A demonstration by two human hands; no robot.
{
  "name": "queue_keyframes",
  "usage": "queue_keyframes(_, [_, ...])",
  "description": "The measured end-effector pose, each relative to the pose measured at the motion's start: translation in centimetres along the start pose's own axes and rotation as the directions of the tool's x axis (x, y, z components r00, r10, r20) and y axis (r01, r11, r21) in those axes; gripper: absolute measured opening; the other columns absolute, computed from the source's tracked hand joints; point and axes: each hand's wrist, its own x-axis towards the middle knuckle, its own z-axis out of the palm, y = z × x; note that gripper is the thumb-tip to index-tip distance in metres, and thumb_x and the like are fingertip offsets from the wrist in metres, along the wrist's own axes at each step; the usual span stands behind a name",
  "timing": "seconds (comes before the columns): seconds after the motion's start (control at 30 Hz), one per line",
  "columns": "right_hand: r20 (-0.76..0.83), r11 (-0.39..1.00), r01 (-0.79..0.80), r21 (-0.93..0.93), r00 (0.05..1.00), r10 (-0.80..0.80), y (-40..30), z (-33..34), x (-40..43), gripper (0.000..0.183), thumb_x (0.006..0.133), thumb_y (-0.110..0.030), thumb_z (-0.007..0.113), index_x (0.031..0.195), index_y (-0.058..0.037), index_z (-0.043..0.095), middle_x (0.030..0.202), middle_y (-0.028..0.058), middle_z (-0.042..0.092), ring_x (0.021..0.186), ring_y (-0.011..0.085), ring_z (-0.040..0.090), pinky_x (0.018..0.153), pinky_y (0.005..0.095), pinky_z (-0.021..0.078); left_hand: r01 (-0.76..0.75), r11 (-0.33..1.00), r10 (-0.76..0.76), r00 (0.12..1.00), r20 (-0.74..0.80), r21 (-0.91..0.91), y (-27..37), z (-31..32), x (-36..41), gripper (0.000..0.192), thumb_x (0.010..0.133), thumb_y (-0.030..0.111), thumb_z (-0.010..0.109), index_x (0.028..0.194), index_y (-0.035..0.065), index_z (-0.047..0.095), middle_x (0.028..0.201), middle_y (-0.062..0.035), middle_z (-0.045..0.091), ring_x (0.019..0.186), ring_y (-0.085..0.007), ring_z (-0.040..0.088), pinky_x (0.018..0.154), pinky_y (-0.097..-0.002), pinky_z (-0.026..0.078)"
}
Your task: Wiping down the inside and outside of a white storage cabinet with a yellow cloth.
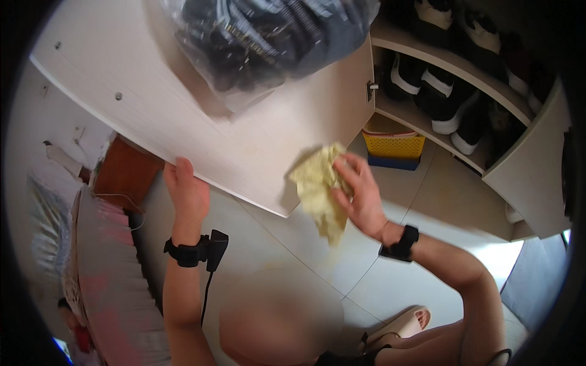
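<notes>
A pale wooden cabinet door [256, 151] stands open in front of me. My left hand [187, 187] grips its outer edge, thumb on the inner face and fingers behind. A crumpled yellow cloth [320, 192] is in my right hand [361, 192], against or just in front of the door's lower corner; contact is not plain. A clear plastic bag [274, 41] with dark contents covers the upper part of the door's inner face. How it is held up cannot be seen.
Dark shoes with white soles [444, 126] fill the cabinet shelves [458, 64] at the right. Beneath the lowest shelf is a yellow plastic basket [393, 145]. A bed with a pink and grey cover [114, 274] lies at the left, beside a reddish-brown wooden piece [121, 171].
</notes>
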Motion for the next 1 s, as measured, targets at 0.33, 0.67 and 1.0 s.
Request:
queue_keyframes(0.33, [-0.505, 0.975, 0.204, -0.088, 0.834, -0.220, -5.4, 13.2, 4.2, 0.043, 0.079, 0.001, 0.064, 0.119, -0.0128, 0.065, 0.133, 0.0181, 0.049, 0.110, 0.0370, 0.051, 0.095, 0.0418, 0.0437, -0.042, 0.965, -0.020, 0.973, -0.232, -0.259, -0.4, 4.4, 0.3, 0.074, 0.098, 0.051, 0.046, 0.145, -0.0001, 0.023, 0.146, -0.0143, 0.034, 0.132, -0.0260, 0.038, 0.112, -0.0386, 0.029])
queue_keyframes(0.67, [-0.418, 0.926, 0.333, -0.176, 0.826, -0.377, -4.6, 11.0, 4.4, 0.064, 0.068, 0.003, 0.061, 0.129, -0.0191, 0.060, 0.125, 0.0142, 0.053, 0.093, 0.0319, 0.050, 0.084, 0.0367, 0.0477, -0.036, 0.948, -0.042, 0.971, -0.235, -0.317, 0.8, 5.3, -0.9, 0.064, 0.098, 0.046, 0.050, 0.137, -0.0023, 0.033, 0.137, -0.0126, 0.041, 0.123, -0.0220, 0.043, 0.106, -0.0396, 0.035])
queue_keyframes(1.0, [-0.379, 0.908, 0.396, -0.136, 0.826, -0.417, -6.0, 8.5, 6.5, 0.059, 0.065, 0.001, 0.066, 0.121, -0.0157, 0.066, 0.114, 0.0109, 0.055, 0.090, 0.0291, 0.049, 0.081, 0.0369, 0.0455, -0.054, 0.973, -0.001, 0.973, -0.233, -0.226, -0.7, 2.9, -1.1, 0.057, 0.100, 0.045, 0.045, 0.133, -0.0014, 0.036, 0.130, -0.0117, 0.047, 0.118, -0.0207, 0.048, 0.103, -0.0379, 0.039])
